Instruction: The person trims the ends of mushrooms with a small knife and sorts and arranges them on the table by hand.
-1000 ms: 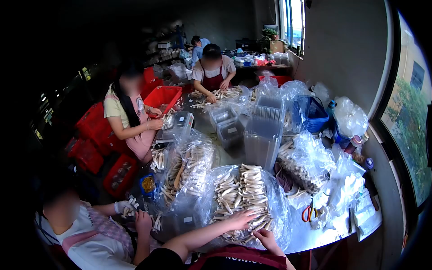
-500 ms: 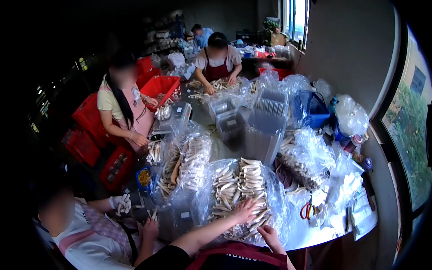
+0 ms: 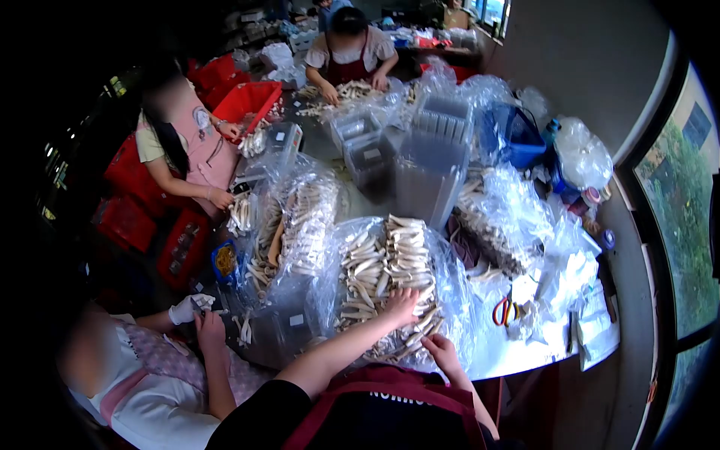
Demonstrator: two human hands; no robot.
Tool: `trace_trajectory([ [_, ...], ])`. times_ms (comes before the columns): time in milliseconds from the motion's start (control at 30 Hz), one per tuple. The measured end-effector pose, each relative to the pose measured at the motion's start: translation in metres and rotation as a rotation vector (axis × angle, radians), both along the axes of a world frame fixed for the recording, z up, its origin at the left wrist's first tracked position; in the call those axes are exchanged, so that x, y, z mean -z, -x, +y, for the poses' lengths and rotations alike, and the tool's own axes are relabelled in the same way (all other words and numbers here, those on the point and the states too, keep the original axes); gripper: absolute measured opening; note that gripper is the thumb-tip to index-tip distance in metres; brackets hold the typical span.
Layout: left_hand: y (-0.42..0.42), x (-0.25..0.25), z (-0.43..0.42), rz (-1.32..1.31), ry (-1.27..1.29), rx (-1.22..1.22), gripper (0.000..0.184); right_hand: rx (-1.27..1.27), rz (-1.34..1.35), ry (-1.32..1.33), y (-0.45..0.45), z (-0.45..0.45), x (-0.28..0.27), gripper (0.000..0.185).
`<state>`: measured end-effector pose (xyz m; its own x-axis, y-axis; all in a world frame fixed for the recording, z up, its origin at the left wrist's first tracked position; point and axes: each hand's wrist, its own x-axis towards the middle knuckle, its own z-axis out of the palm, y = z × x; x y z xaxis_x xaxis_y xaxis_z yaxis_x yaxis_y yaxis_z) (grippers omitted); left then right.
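Observation:
In front of me a pile of long whitish mushrooms [image 3: 365,271] lies in an opened clear plastic bag [image 3: 454,300]. My left hand [image 3: 403,307] rests on the pile's right-hand row, fingers curled round mushrooms, the tips partly hidden among them. Lower right, my right hand [image 3: 443,352] is closed at the pile's near edge, its thumb and fingers pinching the end of a mushroom [image 3: 415,339]. Both hands are bare.
Left of the pile stands another bag of mushrooms [image 3: 311,217]. Clear plastic boxes [image 3: 427,176] are stacked behind. Scissors [image 3: 504,311] lie on the right. A co-worker's gloved hand [image 3: 191,308] works at lower left; two more people stand across the table, another farther back.
The view has tilted downward. My left hand has gone from lying flat with spread fingers to curling round mushrooms. The right hand stays at the near edge. The lower-left co-worker's hands have come together.

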<state>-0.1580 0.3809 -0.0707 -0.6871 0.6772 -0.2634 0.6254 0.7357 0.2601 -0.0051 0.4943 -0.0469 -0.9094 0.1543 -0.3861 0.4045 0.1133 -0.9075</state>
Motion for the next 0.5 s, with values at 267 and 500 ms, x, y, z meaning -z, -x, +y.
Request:
trace_trajectory([
  [267, 0.003, 0.024, -0.008, 0.077, -0.052, 0.038, 0.030, 0.070, -0.007, -0.014, -0.005, 0.010, -0.005, 0.031],
  [500, 0.017, 0.017, -0.021, 0.048, -0.232, -0.056, 0.028, 0.162, -0.049, 0.046, -0.016, 0.021, 0.001, 0.034],
])
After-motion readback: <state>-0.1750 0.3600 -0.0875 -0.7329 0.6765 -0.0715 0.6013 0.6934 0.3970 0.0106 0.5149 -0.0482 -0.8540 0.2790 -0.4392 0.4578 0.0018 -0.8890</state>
